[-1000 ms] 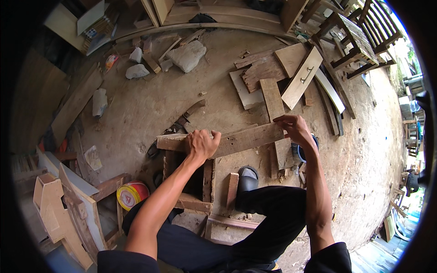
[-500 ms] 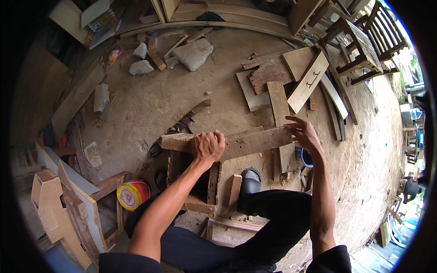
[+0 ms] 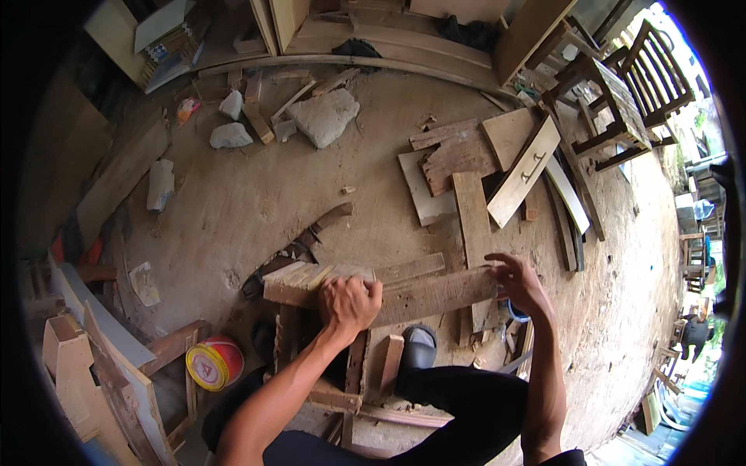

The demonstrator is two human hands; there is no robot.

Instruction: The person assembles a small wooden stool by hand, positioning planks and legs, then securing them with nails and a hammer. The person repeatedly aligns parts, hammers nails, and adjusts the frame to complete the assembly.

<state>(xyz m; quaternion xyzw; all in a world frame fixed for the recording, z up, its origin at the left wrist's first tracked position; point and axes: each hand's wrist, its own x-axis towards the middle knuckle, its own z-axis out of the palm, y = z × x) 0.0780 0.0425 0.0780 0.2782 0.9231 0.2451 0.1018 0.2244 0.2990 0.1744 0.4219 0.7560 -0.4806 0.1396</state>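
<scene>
A worn brown wooden plank (image 3: 435, 300) lies crosswise in front of me, over a low rough wooden frame (image 3: 354, 371). My left hand (image 3: 350, 304) is closed over the plank's left part, knuckles up. Beside that fist, the left end carries a surface of pale wood strips (image 3: 301, 273). My right hand (image 3: 519, 289) is at the plank's right end, its fingers apart and bent, the index finger reaching over the end. A thinner board (image 3: 412, 268) lies just beyond the plank. Whatever is under my left palm is hidden.
A red and yellow tin (image 3: 215, 363) stands at left by leaning boards. Ahead lie several loose boards, a pale drawer front with a handle (image 3: 524, 172) and stone chunks (image 3: 325, 118). Dark wooden chairs (image 3: 657, 74) stand far right. My sandalled foot (image 3: 420, 346) is near the frame.
The whole scene sits lower in the picture as my head has tilted up. More of the pale strips shows beside my left fist. Both hands remain at the plank.
</scene>
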